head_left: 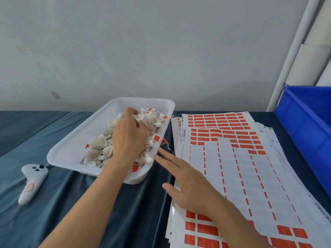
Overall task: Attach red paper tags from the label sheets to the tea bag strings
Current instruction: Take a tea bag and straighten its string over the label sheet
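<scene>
Head view, left hand (pixel 129 135) curled into tea bags (pixel 97 147) inside white tray (pixel 71 149), right hand (pixel 188 185) spread flat on label sheets (pixel 250 176) just beside tray.

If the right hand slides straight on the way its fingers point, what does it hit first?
Probably the white tray: the right hand lies flat on the label sheets, fingertips almost at its near-right rim.

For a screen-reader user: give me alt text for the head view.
A person's left hand digs into tea bags heaped in a white tray, while the right hand lies flat and open on partly used sheets of red tags. All sit on blue cloth.
</scene>
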Action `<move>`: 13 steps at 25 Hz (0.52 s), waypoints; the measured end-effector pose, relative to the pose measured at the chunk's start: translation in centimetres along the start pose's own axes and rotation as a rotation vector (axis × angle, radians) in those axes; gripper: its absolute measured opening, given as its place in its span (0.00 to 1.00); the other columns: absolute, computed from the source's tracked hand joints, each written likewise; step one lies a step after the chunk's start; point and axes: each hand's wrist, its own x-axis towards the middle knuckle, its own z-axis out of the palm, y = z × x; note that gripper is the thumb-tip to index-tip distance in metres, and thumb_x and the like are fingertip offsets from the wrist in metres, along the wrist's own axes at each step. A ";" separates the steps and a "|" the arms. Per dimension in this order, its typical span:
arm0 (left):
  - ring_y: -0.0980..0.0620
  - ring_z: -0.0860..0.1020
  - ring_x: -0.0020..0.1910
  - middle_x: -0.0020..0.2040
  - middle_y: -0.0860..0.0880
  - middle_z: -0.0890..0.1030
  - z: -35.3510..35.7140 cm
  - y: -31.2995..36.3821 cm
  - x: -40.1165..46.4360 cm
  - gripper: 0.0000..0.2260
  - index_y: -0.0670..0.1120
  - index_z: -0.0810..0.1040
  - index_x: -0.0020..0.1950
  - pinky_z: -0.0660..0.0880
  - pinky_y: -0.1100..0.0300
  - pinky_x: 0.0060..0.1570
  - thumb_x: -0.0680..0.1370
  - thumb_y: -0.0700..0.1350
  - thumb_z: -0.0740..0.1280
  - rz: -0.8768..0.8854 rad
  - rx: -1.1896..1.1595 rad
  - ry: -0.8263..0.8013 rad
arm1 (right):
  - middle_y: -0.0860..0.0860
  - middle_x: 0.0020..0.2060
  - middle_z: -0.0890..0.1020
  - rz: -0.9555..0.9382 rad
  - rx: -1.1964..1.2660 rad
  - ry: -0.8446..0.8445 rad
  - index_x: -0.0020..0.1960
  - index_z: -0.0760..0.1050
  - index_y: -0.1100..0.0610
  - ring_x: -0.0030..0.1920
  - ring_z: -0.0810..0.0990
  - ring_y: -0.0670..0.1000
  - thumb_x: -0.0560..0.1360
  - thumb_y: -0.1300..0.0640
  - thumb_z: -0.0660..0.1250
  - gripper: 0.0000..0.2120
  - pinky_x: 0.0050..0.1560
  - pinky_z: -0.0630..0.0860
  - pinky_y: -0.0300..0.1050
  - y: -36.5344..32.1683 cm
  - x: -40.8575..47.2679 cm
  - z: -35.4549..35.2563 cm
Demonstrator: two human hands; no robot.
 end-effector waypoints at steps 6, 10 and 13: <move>0.47 0.74 0.50 0.51 0.48 0.78 0.5 4.6 -1.6 0.16 0.44 0.74 0.61 0.70 0.52 0.50 0.74 0.38 0.62 0.219 -0.112 0.204 | 0.24 0.77 0.56 0.073 -0.038 0.167 0.79 0.48 0.27 0.69 0.61 0.28 0.80 0.41 0.66 0.36 0.70 0.56 0.39 0.5 0.1 -0.4; 0.53 0.73 0.53 0.55 0.53 0.78 4.3 8.9 -4.7 0.14 0.53 0.69 0.62 0.75 0.56 0.49 0.77 0.44 0.62 0.412 -0.197 -0.087 | 0.38 0.61 0.80 0.368 -0.016 0.623 0.68 0.71 0.39 0.56 0.76 0.40 0.78 0.36 0.64 0.20 0.62 0.71 0.42 2.1 -0.1 -1.5; 0.58 0.77 0.56 0.63 0.58 0.78 8.7 10.7 -7.4 0.10 0.60 0.68 0.64 0.74 0.63 0.53 0.83 0.52 0.60 0.348 -0.269 -0.323 | 0.47 0.55 0.82 0.561 -0.072 0.704 0.63 0.77 0.48 0.54 0.83 0.52 0.77 0.49 0.72 0.15 0.56 0.80 0.49 4.4 -0.5 -3.0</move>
